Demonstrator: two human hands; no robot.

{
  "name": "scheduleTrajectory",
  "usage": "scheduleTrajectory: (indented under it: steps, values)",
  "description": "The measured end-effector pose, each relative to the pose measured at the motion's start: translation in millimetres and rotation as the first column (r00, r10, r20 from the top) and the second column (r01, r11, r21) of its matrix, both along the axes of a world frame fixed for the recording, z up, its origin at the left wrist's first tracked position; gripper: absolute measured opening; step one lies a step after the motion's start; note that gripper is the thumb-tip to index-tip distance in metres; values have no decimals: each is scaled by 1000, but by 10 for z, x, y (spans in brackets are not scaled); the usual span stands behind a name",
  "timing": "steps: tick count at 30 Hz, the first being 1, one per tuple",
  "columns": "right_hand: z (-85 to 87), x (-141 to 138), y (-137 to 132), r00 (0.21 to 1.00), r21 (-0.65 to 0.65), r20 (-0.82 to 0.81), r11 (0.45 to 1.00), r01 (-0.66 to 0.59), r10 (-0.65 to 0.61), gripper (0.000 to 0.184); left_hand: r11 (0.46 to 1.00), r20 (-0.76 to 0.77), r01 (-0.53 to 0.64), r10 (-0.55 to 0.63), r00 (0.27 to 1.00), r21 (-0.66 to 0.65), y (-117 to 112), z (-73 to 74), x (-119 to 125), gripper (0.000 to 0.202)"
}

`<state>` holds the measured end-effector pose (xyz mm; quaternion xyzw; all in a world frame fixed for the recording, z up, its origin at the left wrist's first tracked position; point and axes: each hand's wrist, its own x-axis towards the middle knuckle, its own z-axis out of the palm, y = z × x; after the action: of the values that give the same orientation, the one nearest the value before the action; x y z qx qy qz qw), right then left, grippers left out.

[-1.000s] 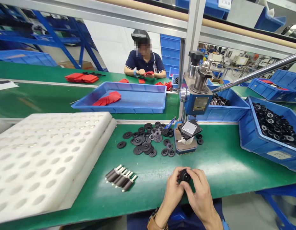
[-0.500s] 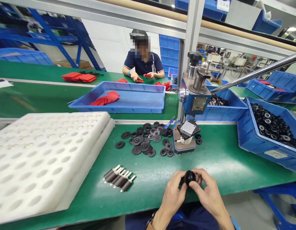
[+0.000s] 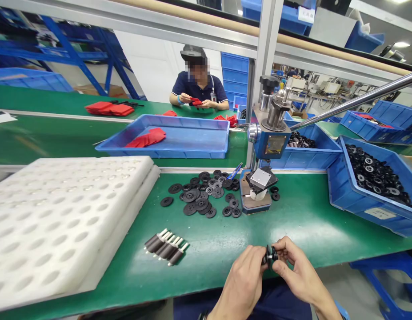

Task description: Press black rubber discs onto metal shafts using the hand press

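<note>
Near the table's front edge, my left hand is closed around the left side of a black wheel-like part. My right hand pinches its right side between thumb and fingers. The part is seen edge-on, as dark discs with a bit of light metal or white between them. My left fingers partly hide it. Beyond the hands, loose black discs lie in a cluster. Left of the hands, several dark cylinders with white shafts lie in a row.
A lever press stands behind the hands, with a metal-topped block on its base. A white foam tray with round holes fills the left. Blue bins of black parts stand at right. Across the table, a person handles red pieces.
The black part has been turned from facing me to edge-on, and its light middle now shows. My left hand has rolled over, its back toward me. The person opposite has raised the red pieces.
</note>
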<state>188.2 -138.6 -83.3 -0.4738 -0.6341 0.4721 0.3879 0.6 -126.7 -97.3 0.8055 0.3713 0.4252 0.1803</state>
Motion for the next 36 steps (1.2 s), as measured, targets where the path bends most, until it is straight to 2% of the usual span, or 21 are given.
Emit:
scheduleTrajectory:
  steps: [3,8,11,14,18,21,24,29,33,36]
  values:
    - [56,23,9,993,49,114,998,-36,30,33,1000,-8,2,-2,1000,2,-3,-12,-15,27]
    - [2,13,12,983,99,182,994,-53,34,22,1000,-12,4,-5,1000,-31,-5,-60,-44,27]
    - [17,-17,-8,979,118,202,992,-33,8,19,998,51,19,-16,999,-60,2,-90,-43,26]
    - [118,-76,-43,966,194,252,981,7,-57,15,985,178,70,-41,983,-160,20,-115,-30,25]
    - [282,-199,-96,949,367,289,930,15,-129,15,933,359,135,-7,933,-333,45,-171,-18,19]
    - [353,-281,-125,919,476,353,879,-14,-177,20,898,453,173,31,891,-404,47,-238,-19,17]
    - [375,-326,-142,897,549,390,834,-45,-208,22,881,523,207,53,851,-425,28,-299,-21,24]
    - [364,-350,-152,887,608,398,791,-64,-234,24,857,578,244,74,813,-453,-12,-331,-12,42]
    - [349,-354,-165,875,629,412,774,-70,-255,26,855,573,249,68,817,-455,-23,-305,-6,50]
    - [334,-352,-175,867,630,426,772,-80,-258,26,873,542,257,10,840,-414,-15,-264,-10,49]
